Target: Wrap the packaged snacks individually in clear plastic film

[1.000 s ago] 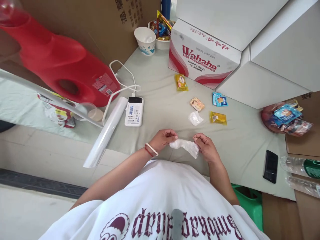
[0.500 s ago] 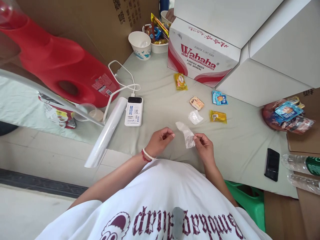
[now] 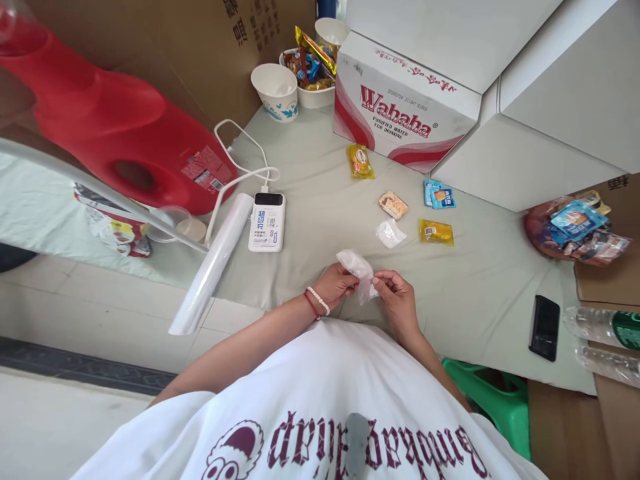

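A thin, crinkled translucent plastic bag [image 3: 356, 265] is stretched between my two hands near the table's front edge. My left hand [image 3: 339, 283], with a beaded bracelet at the wrist, pinches its left side. Closed on the bag's right edge are the fingers of my right hand [image 3: 397, 297]. Just beyond lies a crumpled piece of clear plastic [image 3: 391, 233], close to a small wrapped snack [image 3: 393, 205]. Yellow snack packets [image 3: 437, 232] and blue packets [image 3: 440, 195] are farther right and back.
A white power bank [image 3: 267, 223] with a cable and a plastic film roll [image 3: 213, 267] lie left, by a large red jug [image 3: 135, 140]. Behind stand a Wahaha carton [image 3: 405, 107], paper cup [image 3: 275, 90] and snack bowl [image 3: 316, 98]. A phone [image 3: 545, 328] lies right.
My left hand has moved right and taken hold of the bag, which only my right hand held before. My right hand has shifted slightly left. A hand behind the carton has left the view.
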`<state>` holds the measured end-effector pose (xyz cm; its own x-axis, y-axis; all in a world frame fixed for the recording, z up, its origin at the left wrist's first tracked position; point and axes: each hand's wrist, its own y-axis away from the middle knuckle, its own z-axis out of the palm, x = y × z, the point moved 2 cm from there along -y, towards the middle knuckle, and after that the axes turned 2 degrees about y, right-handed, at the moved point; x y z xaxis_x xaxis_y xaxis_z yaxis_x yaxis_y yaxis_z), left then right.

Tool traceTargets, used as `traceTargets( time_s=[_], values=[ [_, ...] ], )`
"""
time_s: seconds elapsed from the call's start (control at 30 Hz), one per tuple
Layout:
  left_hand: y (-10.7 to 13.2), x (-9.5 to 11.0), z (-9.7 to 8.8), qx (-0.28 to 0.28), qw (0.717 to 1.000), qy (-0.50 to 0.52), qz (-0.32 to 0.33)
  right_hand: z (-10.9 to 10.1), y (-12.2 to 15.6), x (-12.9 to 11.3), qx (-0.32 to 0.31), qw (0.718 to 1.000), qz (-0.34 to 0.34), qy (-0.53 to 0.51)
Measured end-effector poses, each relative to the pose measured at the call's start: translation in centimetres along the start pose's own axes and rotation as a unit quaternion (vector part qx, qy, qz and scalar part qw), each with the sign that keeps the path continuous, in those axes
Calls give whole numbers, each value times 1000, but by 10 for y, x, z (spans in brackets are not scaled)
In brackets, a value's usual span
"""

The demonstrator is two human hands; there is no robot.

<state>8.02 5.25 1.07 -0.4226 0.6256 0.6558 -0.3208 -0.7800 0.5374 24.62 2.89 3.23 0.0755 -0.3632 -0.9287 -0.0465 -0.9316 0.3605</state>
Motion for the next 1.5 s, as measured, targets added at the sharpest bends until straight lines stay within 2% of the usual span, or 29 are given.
traceTargets(
  time_s=[0.07, 0.13, 0.23, 0.33, 0.43, 0.47, 0.53, 0.6, 0.7, 0.8, 0.93, 1.0, 1.03, 1.1, 1.13, 1.17, 1.2, 1.27, 1.33, 1.4, 1.5],
  values=[
    [0, -2, -3, 28, 998, -31, 36, -2, -1, 1, 4, 999, -25, 33],
    [1, 0, -8, 33, 997, -58, 43, -8, -2, 0, 17, 997, -50, 56],
    [9, 11, -16, 33, 993, -101, 60, -22, -7, -4, 27, 998, -46, 46],
    [20, 21, -21, 27, 996, -70, 51, -41, -13, -10, 18, 999, -18, 36],
    [29, 28, -29, 25, 999, 0, 38, -63, -18, -16, -3, 997, -18, 78],
    [31, 30, -33, 31, 998, -1, 47, -71, -19, -18, -10, 994, -24, 103],
    [35, 36, -42, 44, 993, -74, 82, -87, -20, -23, -13, 985, -47, 165],
    [38, 43, -50, 45, 967, -214, 130, -101, -20, -29, -14, 968, -92, 235],
    [42, 52, -57, 5, 896, -400, 193, -115, -20, -39, -2, 933, -178, 312],
    [42, 57, -60, -29, 844, -485, 227, -122, -20, -45, 25, 911, -236, 337],
    [40, 63, -63, 31, 777, -554, 296, -129, -11, -49, 30, 899, -275, 339],
    [40, 67, -64, 61, 754, -562, 334, -135, -2, -51, -42, 900, -268, 341],
    [40, 68, -65, 72, 747, -560, 352, -138, 4, -53, -116, 897, -250, 345],
    [40, 70, -65, 82, 737, -548, 386, -143, 14, -58, -293, 869, -192, 348],
    [39, 71, -64, 81, 734, -542, 402, -145, 18, -62, -351, 854, -166, 346],
    [39, 71, -62, 75, 731, -536, 415, -145, 18, -66, -369, 851, -151, 341],
    [38, 71, -60, 67, 730, -529, 427, -143, 15, -71, -349, 862, -150, 337],
    [35, 72, -55, 50, 730, -515, 447, -128, 3, -78, -254, 896, -171, 322],
    [32, 73, -47, 43, 731, -499, 464, -96, -13, -73, -185, 920, -181, 293],
    [29, 75, -40, 49, 731, -485, 477, -54, -27, -57, -169, 942, -165, 240],
    [24, 75, -34, 92, 733, -465, 488, 8, -34, -25, -224, 953, -109, 175]
  ],
)
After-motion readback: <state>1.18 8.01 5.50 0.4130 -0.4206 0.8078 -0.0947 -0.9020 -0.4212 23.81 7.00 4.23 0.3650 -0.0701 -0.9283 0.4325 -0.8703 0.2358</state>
